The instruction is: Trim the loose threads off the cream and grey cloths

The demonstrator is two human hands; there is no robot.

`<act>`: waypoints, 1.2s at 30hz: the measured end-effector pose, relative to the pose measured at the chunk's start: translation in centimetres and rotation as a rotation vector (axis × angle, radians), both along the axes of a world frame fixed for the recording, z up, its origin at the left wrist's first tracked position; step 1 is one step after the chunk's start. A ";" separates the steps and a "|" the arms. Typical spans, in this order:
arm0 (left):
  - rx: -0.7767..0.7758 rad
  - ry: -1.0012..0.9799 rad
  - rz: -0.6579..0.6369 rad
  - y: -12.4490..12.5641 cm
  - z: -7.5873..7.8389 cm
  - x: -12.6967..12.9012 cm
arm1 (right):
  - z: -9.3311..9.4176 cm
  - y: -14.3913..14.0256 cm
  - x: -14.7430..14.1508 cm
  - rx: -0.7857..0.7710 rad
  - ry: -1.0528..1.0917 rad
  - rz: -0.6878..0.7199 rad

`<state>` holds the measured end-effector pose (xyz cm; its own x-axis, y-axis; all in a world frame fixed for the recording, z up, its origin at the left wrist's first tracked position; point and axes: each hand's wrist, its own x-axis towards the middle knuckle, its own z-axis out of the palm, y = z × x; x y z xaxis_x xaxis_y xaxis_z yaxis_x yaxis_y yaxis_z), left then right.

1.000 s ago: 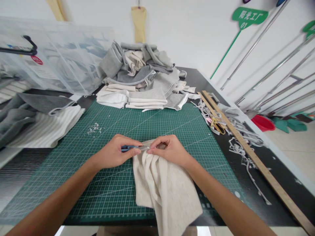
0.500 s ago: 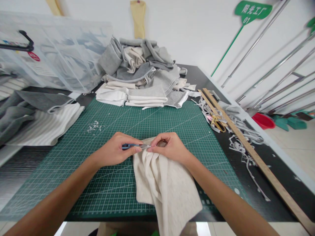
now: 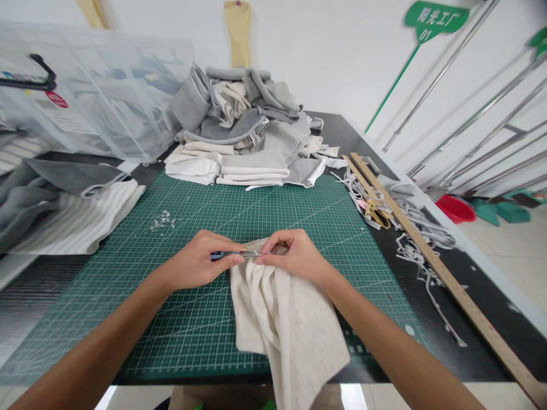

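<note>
A cream knit cloth point(image 3: 286, 319) lies on the green cutting mat point(image 3: 179, 319) and hangs over the table's near edge. My right hand point(image 3: 294, 256) pinches the cloth's bunched top edge. My left hand point(image 3: 199, 265) is closed around a small blue-handled cutting tool point(image 3: 233, 254) whose metal tip points right and meets the cloth at my right fingertips. The two hands almost touch at the cloth's top.
A heap of grey and cream fabric pieces point(image 3: 243, 131) sits at the mat's far edge. Grey and striped cloth point(image 3: 64, 210) lies to the left, a clear plastic bag point(image 3: 98, 97) behind it. At right are a long wooden ruler point(image 3: 427, 250), scissors point(image 3: 376, 213) and fabric trimmings point(image 3: 419, 250).
Both hands and the cloth keep almost the same place; only the view has shifted slightly.
</note>
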<state>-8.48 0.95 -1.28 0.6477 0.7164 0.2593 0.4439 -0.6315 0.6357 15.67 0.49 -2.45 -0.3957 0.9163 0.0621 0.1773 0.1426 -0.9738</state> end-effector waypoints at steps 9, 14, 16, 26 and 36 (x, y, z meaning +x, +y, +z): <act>-0.078 -0.046 0.036 0.1 -0.2 0.0 | -0.1 0.0 0.0 0.024 -0.005 -0.006; -0.111 -0.037 0.057 0.2 -0.2 -0.2 | 0.0 0.0 0.0 0.047 -0.031 -0.016; -0.116 -0.024 0.063 0.2 -0.2 -0.3 | 0.1 -0.1 0.0 0.058 -0.042 -0.016; -0.104 -0.023 0.076 0.3 -0.4 -0.5 | 0.7 -0.4 0.0 0.290 -0.160 0.093; -0.121 -0.003 0.084 0.1 -0.3 -0.4 | 0.4 -0.2 0.1 0.207 -0.121 0.050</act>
